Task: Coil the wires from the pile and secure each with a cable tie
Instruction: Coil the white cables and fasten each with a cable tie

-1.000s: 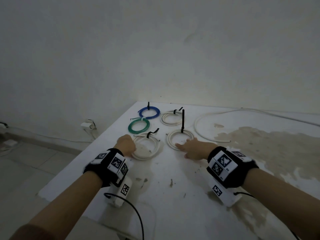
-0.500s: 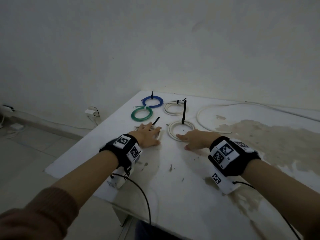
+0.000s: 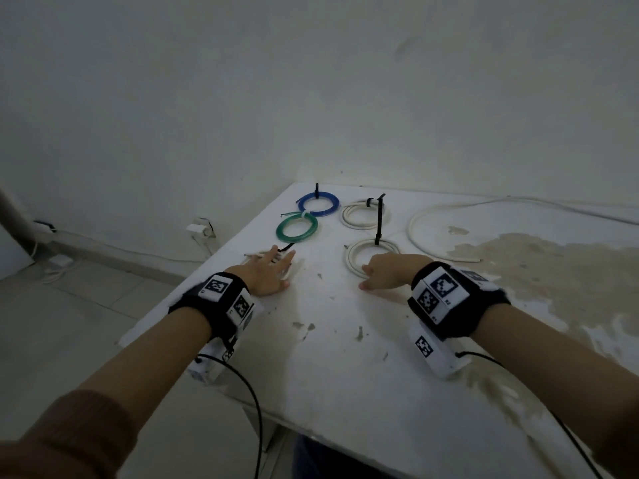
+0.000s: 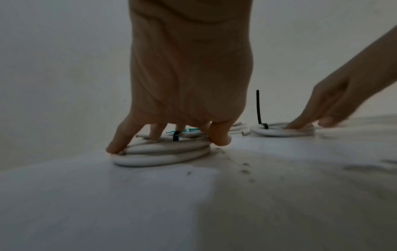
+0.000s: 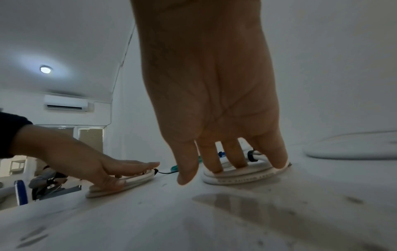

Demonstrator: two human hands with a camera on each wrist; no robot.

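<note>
My left hand (image 3: 273, 269) lies flat with spread fingers on a white wire coil (image 4: 163, 154), which carries a black cable tie (image 4: 176, 135). The head view hides most of this coil under the hand. My right hand (image 3: 387, 274) rests its straight fingers on the near side of a second white coil (image 3: 356, 257), also seen in the right wrist view (image 5: 242, 176). That coil's black tie (image 3: 379, 219) sticks straight up. Neither hand grips anything.
Further back on the white table (image 3: 345, 375) lie a tied green coil (image 3: 296, 229), a blue coil (image 3: 318, 203) and another white coil (image 3: 359, 216). A loose white cable (image 3: 413, 229) loops at the back right. The table's left edge runs just beside my left hand.
My left hand has uncurled and slid forward, from the coil's near rim to lying flat on top of it. The right hand has stayed on its coil.
</note>
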